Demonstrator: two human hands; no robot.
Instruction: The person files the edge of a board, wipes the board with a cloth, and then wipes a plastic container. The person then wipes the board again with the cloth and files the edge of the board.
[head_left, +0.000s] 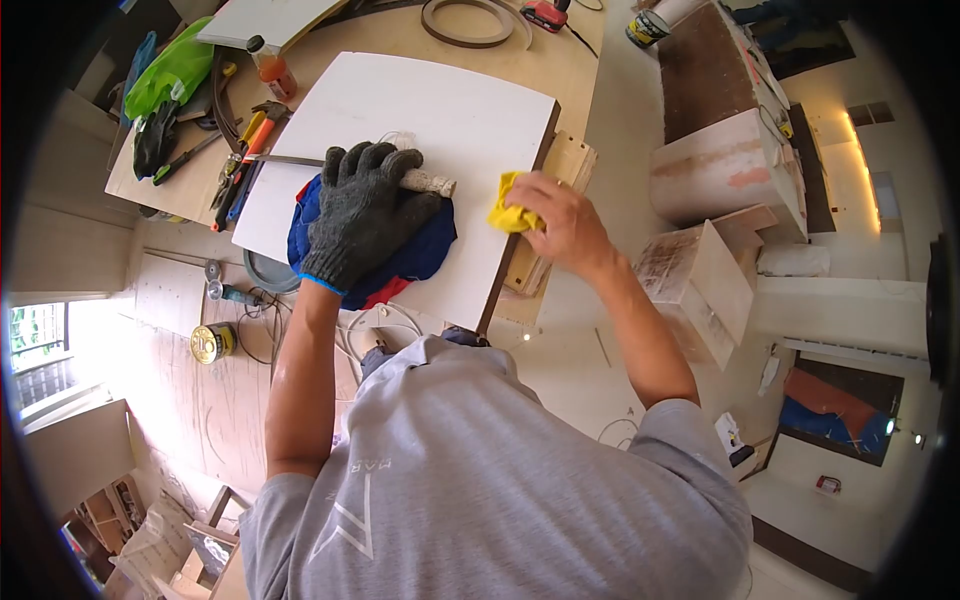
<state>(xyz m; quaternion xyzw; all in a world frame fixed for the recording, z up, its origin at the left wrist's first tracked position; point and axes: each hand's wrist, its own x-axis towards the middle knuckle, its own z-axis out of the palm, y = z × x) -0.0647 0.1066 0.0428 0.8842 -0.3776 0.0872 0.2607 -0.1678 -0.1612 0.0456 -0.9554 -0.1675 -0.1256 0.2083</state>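
A white panel (480, 110) with a dark edge lies in front of me. My left hand (365, 215), in a dark grey knitted glove, is over a bundled blue cloth (430, 245) with red parts on the panel. Its fingers bend over a long flat metal tool with a pale wrapped handle (430, 182); the tool's narrow strip sticks out to the left. The glove covers the tool's middle. My bare right hand (565, 220) grips a crumpled yellow cloth (514, 203) at the panel's right edge.
Left on the wooden table (540, 75) are a hammer (262, 125), a bottle (272, 68), a green bag (172, 70) and a black glove (155, 140). A roll of edging strip (465, 22) and a red power tool (545, 14) lie behind. Boxes (695, 285) stand right.
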